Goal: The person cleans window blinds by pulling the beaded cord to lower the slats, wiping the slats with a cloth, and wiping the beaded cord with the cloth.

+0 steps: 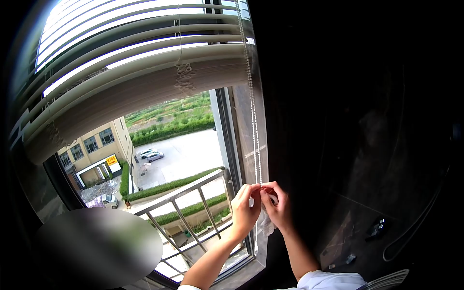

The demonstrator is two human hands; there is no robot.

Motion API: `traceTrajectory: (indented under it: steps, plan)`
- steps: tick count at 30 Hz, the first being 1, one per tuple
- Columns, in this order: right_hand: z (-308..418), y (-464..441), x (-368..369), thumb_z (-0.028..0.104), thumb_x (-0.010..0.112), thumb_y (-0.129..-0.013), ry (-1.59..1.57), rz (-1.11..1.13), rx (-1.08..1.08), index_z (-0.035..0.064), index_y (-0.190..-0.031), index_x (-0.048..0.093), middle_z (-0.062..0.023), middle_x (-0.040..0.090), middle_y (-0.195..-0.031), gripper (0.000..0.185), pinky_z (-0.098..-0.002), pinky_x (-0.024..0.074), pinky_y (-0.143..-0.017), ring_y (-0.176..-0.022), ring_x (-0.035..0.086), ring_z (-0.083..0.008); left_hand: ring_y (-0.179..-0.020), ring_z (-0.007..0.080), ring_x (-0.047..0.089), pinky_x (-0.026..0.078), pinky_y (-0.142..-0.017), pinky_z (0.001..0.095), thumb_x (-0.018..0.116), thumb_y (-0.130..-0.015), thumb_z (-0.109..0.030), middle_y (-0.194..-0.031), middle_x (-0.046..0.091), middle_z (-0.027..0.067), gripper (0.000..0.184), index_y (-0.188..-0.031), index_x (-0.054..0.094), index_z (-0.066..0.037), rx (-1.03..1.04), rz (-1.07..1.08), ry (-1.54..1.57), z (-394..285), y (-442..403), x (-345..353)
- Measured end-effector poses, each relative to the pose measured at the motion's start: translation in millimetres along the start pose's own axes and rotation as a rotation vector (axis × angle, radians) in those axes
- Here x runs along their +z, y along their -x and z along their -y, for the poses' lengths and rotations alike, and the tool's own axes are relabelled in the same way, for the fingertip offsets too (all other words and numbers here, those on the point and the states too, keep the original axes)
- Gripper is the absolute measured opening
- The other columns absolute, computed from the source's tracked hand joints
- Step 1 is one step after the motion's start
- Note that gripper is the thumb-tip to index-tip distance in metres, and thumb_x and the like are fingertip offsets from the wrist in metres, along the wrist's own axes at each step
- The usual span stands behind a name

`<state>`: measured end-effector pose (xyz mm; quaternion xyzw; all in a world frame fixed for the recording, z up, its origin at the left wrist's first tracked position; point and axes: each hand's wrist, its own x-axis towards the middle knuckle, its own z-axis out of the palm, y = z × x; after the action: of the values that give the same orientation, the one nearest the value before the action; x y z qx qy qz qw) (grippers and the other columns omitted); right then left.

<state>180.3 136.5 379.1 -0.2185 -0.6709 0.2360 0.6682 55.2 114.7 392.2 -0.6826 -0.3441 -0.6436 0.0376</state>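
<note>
A white beaded blind cord (254,121) hangs down the right side of the window. My left hand (245,208) and my right hand (277,207) meet at this cord, fingertips pinched together around it. The exact spot between the fingertips is partly hidden. A crumpled whitish cloth or tissue (266,226) hangs just under my right hand, and I cannot tell whether it is gripped in the palm. Above, the blind (145,79) is partly raised, its lower slats stacked together.
Past the window frame (227,125) stands a metal railing (193,188). Outside are a building (101,137), parked cars (153,155) and hedges. The right side is very dark, with small objects (379,227) low down. A blurred oval covers the lower left.
</note>
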Motion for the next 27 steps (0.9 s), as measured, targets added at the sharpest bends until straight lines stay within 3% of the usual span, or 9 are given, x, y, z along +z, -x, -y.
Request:
traceTrajectory:
  steps: [4, 9, 12, 14, 16, 20, 22, 24, 27]
  plan:
    - [-8, 11, 1, 0.014, 0.069, -0.103, -0.006, 0.01, 0.024, -0.0012, -0.109, 0.068, -0.0114, 0.074, -0.087, 0.016, -0.0294, 0.0564, -0.074, -0.08, 0.072, -0.0155, -0.077, 0.0284, 0.068, 0.055, -0.071, 0.0363, 0.068, -0.087, 0.014, -0.088, 0.065, 0.0149, 0.027, -0.111, 0.068, 0.002, -0.018, 0.018, 0.012, 11, 16, 0]
    - [-4, 11, -8, 0.016, 0.068, -0.105, -0.005, -0.006, 0.117, 0.0007, -0.117, 0.065, -0.0033, 0.067, -0.087, 0.02, -0.0251, 0.0501, -0.069, -0.078, 0.063, -0.0092, -0.08, 0.023, 0.073, 0.056, -0.072, 0.0314, 0.07, -0.092, 0.01, -0.09, 0.069, 0.0145, 0.018, -0.108, 0.067, 0.003, -0.021, 0.024, -0.01, 9, 12, -7]
    - [13, -14, -22, 0.016, 0.065, -0.107, -0.113, -0.287, 0.077, 0.0033, -0.106, 0.057, -0.0009, 0.057, -0.091, 0.015, -0.022, 0.0446, -0.072, -0.081, 0.053, -0.0065, -0.088, 0.0206, 0.074, 0.058, -0.077, 0.0303, 0.074, -0.096, 0.001, -0.099, 0.072, 0.0141, 0.024, -0.119, 0.067, 0.002, -0.121, 0.143, 0.024, 7, 7, -14]
    - [47, -39, -31, 0.018, 0.063, -0.109, -0.155, -0.315, -0.002, 0.0051, -0.104, 0.052, -0.0021, 0.056, -0.092, 0.017, -0.023, 0.0444, -0.076, -0.083, 0.052, -0.0079, -0.099, 0.0181, 0.073, 0.06, -0.084, 0.0299, 0.076, -0.099, -0.008, -0.116, 0.072, 0.013, 0.043, -0.138, 0.063, -0.001, -0.082, 0.264, 0.065, -2, -6, -28]
    - [73, -63, -32, 0.006, 0.059, -0.096, -0.299, -0.297, -0.072, 0.0057, -0.106, 0.05, -0.0044, 0.053, -0.1, 0.013, -0.0249, 0.0444, -0.084, -0.089, 0.05, -0.0101, -0.111, 0.021, 0.073, 0.062, -0.092, 0.0335, 0.077, -0.099, -0.015, -0.136, 0.068, 0.0162, 0.062, -0.155, 0.052, -0.006, -0.278, 0.314, 0.251, -14, -24, -52]
    - [121, -113, -13, 0.004, 0.055, -0.088, -0.339, -0.128, -0.236, 0.0041, -0.111, 0.052, -0.0047, 0.052, -0.104, 0.023, -0.0246, 0.0456, -0.086, -0.089, 0.049, -0.0093, -0.125, 0.0251, 0.066, 0.061, -0.099, 0.0379, 0.077, -0.1, -0.023, -0.153, 0.052, 0.0217, 0.087, -0.166, 0.026, -0.003, -0.249, 0.037, 0.423, 1, -91, -79]
    - [140, -143, 0, 0.003, 0.057, -0.091, -0.312, -0.151, -0.313, 0.0037, -0.114, 0.054, -0.0038, 0.053, -0.104, 0.023, -0.0244, 0.0481, -0.082, -0.09, 0.051, -0.0076, -0.137, 0.033, 0.059, 0.058, -0.109, 0.0462, 0.076, -0.099, -0.041, -0.157, 0.046, 0.0263, 0.102, -0.168, 0.011, -0.001, -0.275, -0.127, 0.519, -18, -139, -102]
    - [158, -173, 8, 0.002, 0.06, -0.094, -0.308, -0.176, -0.359, 0.0034, -0.117, 0.055, -0.0042, 0.056, -0.102, 0.023, -0.0224, 0.0501, -0.077, -0.085, 0.055, -0.0067, -0.141, 0.0384, 0.055, 0.057, -0.11, 0.0489, 0.081, -0.094, -0.043, -0.155, 0.046, 0.0298, 0.118, -0.167, 0.0, 0.003, -0.188, -0.281, 0.594, -29, -179, -122]
    - [165, -222, 25, 0.002, 0.063, -0.093, -0.121, -0.289, -0.569, 0.0023, -0.112, 0.06, -0.0087, 0.06, -0.103, 0.019, -0.0317, 0.0549, -0.08, -0.09, 0.063, -0.0163, -0.152, 0.0432, 0.036, 0.058, -0.109, 0.052, 0.087, -0.088, -0.045, -0.164, 0.032, 0.0294, 0.129, -0.166, -0.006, 0.001, -0.043, -0.482, 0.664, -40, -217, -145]
